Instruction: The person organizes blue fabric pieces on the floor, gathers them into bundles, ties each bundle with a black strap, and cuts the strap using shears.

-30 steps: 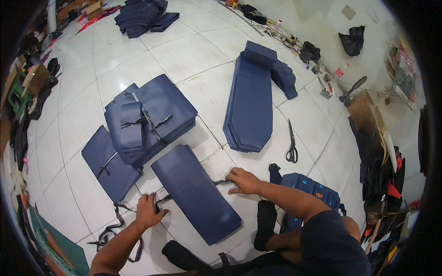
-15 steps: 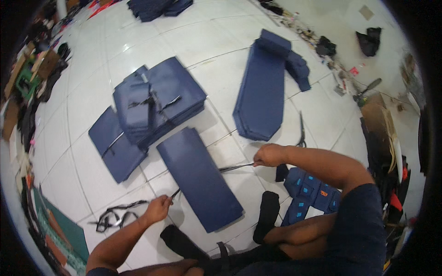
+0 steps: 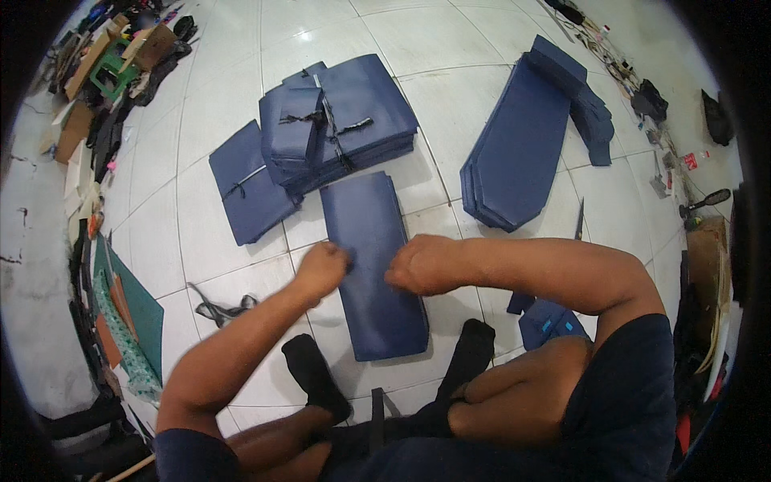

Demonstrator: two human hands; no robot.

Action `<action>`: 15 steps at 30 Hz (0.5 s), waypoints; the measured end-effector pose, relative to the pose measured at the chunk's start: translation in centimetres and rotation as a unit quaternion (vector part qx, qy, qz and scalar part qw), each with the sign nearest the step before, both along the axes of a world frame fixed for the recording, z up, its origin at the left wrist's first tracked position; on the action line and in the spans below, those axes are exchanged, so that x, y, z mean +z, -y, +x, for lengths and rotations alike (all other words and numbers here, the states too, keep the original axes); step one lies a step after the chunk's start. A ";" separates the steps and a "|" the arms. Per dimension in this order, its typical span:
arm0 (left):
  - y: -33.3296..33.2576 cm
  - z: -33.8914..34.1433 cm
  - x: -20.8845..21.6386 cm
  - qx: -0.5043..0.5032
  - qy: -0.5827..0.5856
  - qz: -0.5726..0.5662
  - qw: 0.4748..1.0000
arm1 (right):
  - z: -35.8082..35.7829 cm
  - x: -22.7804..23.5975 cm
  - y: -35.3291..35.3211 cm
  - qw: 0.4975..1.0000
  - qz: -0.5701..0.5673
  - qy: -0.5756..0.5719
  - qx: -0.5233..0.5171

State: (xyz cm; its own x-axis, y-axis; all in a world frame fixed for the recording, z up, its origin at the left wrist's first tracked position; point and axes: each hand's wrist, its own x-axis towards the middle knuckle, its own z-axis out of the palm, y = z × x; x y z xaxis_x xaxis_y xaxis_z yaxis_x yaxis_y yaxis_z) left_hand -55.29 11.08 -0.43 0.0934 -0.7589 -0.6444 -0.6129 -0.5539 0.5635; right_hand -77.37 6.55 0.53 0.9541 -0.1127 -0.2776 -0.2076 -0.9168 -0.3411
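Note:
A long stack of dark blue cut panels [image 3: 377, 321] lies on the floor between my feet. My left hand [image 3: 323, 269] is closed at its left edge. Over its right side, my right hand [image 3: 422, 265] is closed too, knuckles up. The dark strip they grip runs under the stack in the earlier frame; now it is mostly hidden by my fingers. More of the dark strip [image 3: 221, 309] lies loosely looped beside my left forearm. Beyond sit a thick tied stack of blue panels [image 3: 365, 96] and a thinner tied bundle [image 3: 245, 193].
Long pointed blue panels [image 3: 518, 145] are piled at the right, smaller pieces [image 3: 593, 128] beside them. Scissors [image 3: 580, 217] show partly behind my right arm. Blue pieces with bright tags [image 3: 550, 321] lie by my right knee. A green board [image 3: 144, 321] and clutter line the left wall.
Both hands have come up and inward from the two sides of the panel stack to over it. The view has shifted, and the stack looks straighter.

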 end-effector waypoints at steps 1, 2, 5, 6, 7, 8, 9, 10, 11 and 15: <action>0.2 -0.9 -0.4 -0.027 0.011 -0.017 0.999 | 0.0 -0.2 0.0 1.000 0.014 0.008 0.005; 0.4 -1.1 -0.5 -0.017 0.004 -0.036 0.999 | 0.0 -0.3 0.1 0.999 0.029 0.016 0.011; 1.5 -2.4 -0.1 -0.019 -0.028 -0.097 0.995 | -0.3 0.2 0.1 0.994 0.089 0.059 -0.027; 1.8 -2.3 -0.1 -0.037 -0.039 -0.123 0.991 | -0.2 -0.3 0.3 0.991 0.102 0.072 -0.048; 2.0 -2.3 -0.2 -0.055 -0.050 -0.149 0.986 | 0.0 -1.2 0.5 0.987 0.116 0.085 -0.070; 1.8 -2.4 -0.8 -0.069 -0.053 -0.160 0.983 | 0.1 -1.9 0.7 0.983 0.129 0.097 -0.092; 1.1 -2.1 -1.9 -0.080 -0.053 -0.172 0.980 | 0.5 -1.9 1.0 0.982 0.142 0.089 -0.088; 0.4 -2.1 -2.7 -0.093 -0.053 -0.183 0.977 | 0.7 -2.0 1.2 0.981 0.156 0.081 -0.085; -0.4 -2.2 -3.4 -0.053 -0.041 -0.210 0.975 | 0.9 -2.0 1.4 0.979 0.170 0.074 -0.083; -3.8 -6.7 -3.7 0.037 0.026 -0.192 0.980 | 0.5 -4.0 5.8 0.975 0.170 0.118 -0.077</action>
